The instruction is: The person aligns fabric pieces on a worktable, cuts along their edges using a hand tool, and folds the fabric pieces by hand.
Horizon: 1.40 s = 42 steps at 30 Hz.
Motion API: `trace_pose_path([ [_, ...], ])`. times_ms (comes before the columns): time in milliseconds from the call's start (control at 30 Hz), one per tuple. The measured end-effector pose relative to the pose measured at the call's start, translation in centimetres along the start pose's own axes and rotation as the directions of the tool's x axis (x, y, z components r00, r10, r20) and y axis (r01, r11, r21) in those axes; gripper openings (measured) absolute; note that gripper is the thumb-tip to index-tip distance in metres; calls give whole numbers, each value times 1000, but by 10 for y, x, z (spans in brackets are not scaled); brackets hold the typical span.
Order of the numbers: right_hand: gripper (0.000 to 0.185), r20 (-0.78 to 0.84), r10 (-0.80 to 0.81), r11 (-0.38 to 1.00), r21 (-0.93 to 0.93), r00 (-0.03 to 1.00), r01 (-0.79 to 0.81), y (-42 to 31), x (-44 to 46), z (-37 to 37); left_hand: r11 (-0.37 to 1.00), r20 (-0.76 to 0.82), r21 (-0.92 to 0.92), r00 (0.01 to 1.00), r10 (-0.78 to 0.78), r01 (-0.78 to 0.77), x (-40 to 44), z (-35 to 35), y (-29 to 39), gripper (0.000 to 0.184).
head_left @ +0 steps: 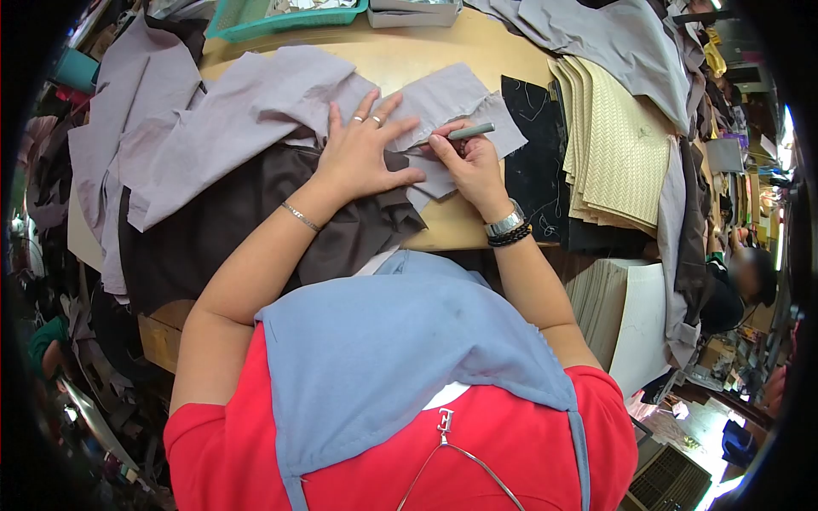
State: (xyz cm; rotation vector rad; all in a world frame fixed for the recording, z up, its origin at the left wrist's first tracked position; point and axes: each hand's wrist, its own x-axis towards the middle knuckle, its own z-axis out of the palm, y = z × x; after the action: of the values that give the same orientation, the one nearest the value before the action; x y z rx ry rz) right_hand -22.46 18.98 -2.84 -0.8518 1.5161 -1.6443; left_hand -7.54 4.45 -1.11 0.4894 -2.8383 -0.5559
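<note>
My left hand lies with its fingers spread on light grey cloth, pressing it down near the middle of the table. My right hand is closed round a grey-green pen-like tool, held over a smaller grey cloth piece with a frayed edge. The tool's working tip is hidden by the fingers. Dark brown cloth lies under the grey cloth and hangs over the table's front edge.
A black sheet with loose threads and a stack of woven-pattern cream sheets lie at the right. A teal basket and a grey box stand at the back. Another person is at the far right.
</note>
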Motion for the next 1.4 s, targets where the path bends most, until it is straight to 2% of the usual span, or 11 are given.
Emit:
trace_pose_path([
  [133,12,-7,3,1000,-11,1000,-3,-4,-1,2,999,-92,40,995,-27,31,-18,-8,3,40],
  [233,12,-19,-18,995,-95,1000,16,-4,-1,3,999,-198,0,980,-34,35,-34,-11,-4,22],
  [267,12,-19,-18,994,-108,1000,16,-3,-1,3,1000,-244,-27,970,0,-6,-39,-9,-10,20],
  [367,12,-24,-18,991,-132,1000,15,-1,-1,2,996,-226,-84,974,3,-22,-42,-10,-13,19],
  [467,12,-35,-17,993,-120,999,13,-1,-2,2,996,-161,-81,986,-40,27,-36,-7,-16,26],
  [667,10,-16,-48,998,-35,999,47,-1,-6,2,991,-32,75,993,-111,114,-30,-10,-5,62],
  [833,10,41,-31,998,-49,999,32,-1,-6,-1,991,-43,71,993,-113,116,-28,-9,-4,66],
  [1033,12,240,80,988,109,967,-109,-11,-12,0,990,-23,71,992,-120,122,-28,-9,-5,68],
  [1133,12,4,32,989,147,999,-32,-11,-23,10,990,-14,61,992,-124,124,-27,-9,-6,69],
  [1233,10,-123,-128,982,124,984,143,-5,-27,23,992,-22,45,993,-118,119,-27,-8,-7,69],
  [1400,10,-121,-64,990,114,991,78,0,-27,21,994,-41,35,994,-104,105,-26,-7,-8,64],
])
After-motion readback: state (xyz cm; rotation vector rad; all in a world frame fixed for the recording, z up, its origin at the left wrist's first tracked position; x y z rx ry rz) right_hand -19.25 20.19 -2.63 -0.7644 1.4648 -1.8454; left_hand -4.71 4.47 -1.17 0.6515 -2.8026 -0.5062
